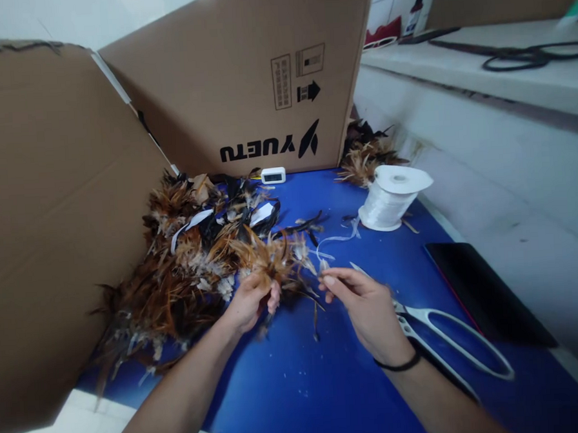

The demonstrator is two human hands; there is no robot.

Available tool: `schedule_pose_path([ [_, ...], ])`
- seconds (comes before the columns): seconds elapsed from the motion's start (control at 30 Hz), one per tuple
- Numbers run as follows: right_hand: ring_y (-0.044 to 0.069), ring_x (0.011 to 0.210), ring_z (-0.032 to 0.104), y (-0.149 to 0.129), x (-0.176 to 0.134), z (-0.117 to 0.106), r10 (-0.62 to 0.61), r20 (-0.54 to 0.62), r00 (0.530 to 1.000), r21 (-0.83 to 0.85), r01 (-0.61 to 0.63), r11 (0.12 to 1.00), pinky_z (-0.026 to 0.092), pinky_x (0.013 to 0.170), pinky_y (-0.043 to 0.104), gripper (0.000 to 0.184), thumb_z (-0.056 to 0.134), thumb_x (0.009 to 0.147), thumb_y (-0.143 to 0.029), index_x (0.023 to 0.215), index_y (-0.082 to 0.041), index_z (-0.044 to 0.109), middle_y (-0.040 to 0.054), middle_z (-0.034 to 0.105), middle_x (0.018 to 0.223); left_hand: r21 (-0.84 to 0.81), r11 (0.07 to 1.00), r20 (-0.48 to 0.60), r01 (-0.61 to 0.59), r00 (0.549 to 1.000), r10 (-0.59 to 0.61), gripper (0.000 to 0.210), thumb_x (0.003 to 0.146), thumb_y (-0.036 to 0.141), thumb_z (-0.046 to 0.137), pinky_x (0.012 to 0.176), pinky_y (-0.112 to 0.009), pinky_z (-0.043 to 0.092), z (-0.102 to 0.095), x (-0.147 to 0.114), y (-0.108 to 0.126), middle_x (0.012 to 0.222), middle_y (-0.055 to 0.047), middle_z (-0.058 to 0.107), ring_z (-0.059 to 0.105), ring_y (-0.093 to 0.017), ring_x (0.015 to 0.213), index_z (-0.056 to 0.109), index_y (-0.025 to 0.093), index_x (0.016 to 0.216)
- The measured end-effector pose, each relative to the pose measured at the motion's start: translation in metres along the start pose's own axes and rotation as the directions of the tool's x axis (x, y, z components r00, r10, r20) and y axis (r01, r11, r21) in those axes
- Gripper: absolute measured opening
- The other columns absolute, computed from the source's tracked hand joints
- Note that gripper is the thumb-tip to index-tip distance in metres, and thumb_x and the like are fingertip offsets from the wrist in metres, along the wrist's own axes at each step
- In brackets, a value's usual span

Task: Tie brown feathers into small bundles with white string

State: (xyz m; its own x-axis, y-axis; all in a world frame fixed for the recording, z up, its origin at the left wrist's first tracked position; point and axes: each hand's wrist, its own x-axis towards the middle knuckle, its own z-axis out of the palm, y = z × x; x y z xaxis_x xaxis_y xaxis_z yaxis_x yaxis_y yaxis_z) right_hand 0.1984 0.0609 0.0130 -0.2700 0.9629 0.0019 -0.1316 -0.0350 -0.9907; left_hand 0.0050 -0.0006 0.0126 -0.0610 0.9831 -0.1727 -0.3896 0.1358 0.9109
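My left hand [254,300] is closed around a bunch of brown feathers [266,253] that fan out above the fingers. To its right, my right hand [364,306] pinches a small pale feather [323,266] between thumb and fingertips. A narrow white ribbon [336,238] runs from near those fingertips back to a white spool [389,198]; whether the fingers touch it I cannot tell. Beneath my right wrist lie large scissors [450,337] with pale handles, their blades partly hidden by the hand. A big heap of brown and black feathers [176,280] spreads left of my hands.
Cardboard panels [242,70] stand behind and to the left of the blue table [298,384]. A small white digital display [272,175] sits at the back. More feathers [368,154] lie behind the spool. A dark flat tablet-like object [487,293] rests at right, beside a white ledge [480,71].
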Motion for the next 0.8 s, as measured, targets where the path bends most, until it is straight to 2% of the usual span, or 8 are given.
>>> schedule_pose_path([
  [0.1, 0.015, 0.063, 0.058, -0.004, 0.0, 0.003, 0.114, 0.028, 0.993, 0.162, -0.117, 0.98, 0.046, 0.055, 0.028, 0.019, 0.07, 0.073, -0.036, 0.08, -0.019, 0.066, 0.0038, 0.066, 0.072, 0.001, 1.0, 0.002, -0.016, 1.0, 0.016, 0.029, 0.079, 0.036, 0.062, 0.043, -0.021, 0.031, -0.002, 0.0, 0.0, 0.052, 0.002, 0.045, 0.041, -0.007, 0.044, 0.051, 0.013, 0.064],
  [0.23, 0.008, 0.051, 0.047, -0.01, -0.002, 0.006, 0.158, 0.046, 0.986, 0.208, -0.164, 0.964, 0.038, 0.047, 0.023, 0.021, 0.073, 0.068, -0.036, 0.074, -0.018, 0.063, -0.0001, 0.061, 0.069, -0.042, 0.999, 0.016, -0.021, 1.0, 0.022, 0.028, 0.077, 0.035, 0.065, 0.043, -0.021, 0.032, 0.0, -0.001, 0.0, 0.056, 0.001, 0.048, 0.042, -0.007, 0.044, 0.053, 0.013, 0.065],
  [0.43, 0.009, 0.052, 0.048, -0.018, -0.005, 0.012, 0.104, 0.014, 0.995, 0.252, -0.104, 0.962, 0.041, 0.048, 0.024, 0.022, 0.074, 0.067, -0.037, 0.074, -0.019, 0.062, -0.0023, 0.057, 0.064, -0.123, 0.992, 0.014, -0.003, 1.0, 0.005, 0.03, 0.071, 0.037, 0.071, 0.042, -0.021, 0.035, 0.002, 0.0, -0.006, 0.081, -0.003, 0.058, 0.047, -0.005, 0.046, 0.052, 0.014, 0.071],
  [0.6, 0.011, 0.052, 0.054, -0.017, -0.01, 0.03, 0.048, 0.004, 0.999, 0.168, -0.048, 0.985, 0.045, 0.049, 0.026, 0.022, 0.073, 0.069, -0.036, 0.077, -0.019, 0.062, 0.0002, 0.063, 0.066, -0.191, 0.981, 0.052, 0.015, 0.999, -0.005, 0.03, 0.073, 0.035, 0.069, 0.043, -0.019, 0.037, 0.0, 0.001, -0.008, 0.077, -0.001, 0.058, 0.048, -0.006, 0.047, 0.047, 0.015, 0.07],
  [0.8, 0.011, 0.047, 0.052, -0.015, -0.011, 0.051, -0.084, -0.015, 0.996, 0.029, 0.084, 0.996, 0.042, 0.046, 0.025, 0.017, 0.069, 0.072, -0.033, 0.08, -0.02, 0.062, -0.001, 0.063, 0.061, -0.245, 0.966, 0.088, 0.083, 0.994, -0.063, 0.033, 0.07, 0.035, 0.072, 0.042, -0.018, 0.037, 0.0, 0.0, -0.008, 0.071, 0.0, 0.057, 0.048, -0.006, 0.048, 0.046, 0.016, 0.07],
])
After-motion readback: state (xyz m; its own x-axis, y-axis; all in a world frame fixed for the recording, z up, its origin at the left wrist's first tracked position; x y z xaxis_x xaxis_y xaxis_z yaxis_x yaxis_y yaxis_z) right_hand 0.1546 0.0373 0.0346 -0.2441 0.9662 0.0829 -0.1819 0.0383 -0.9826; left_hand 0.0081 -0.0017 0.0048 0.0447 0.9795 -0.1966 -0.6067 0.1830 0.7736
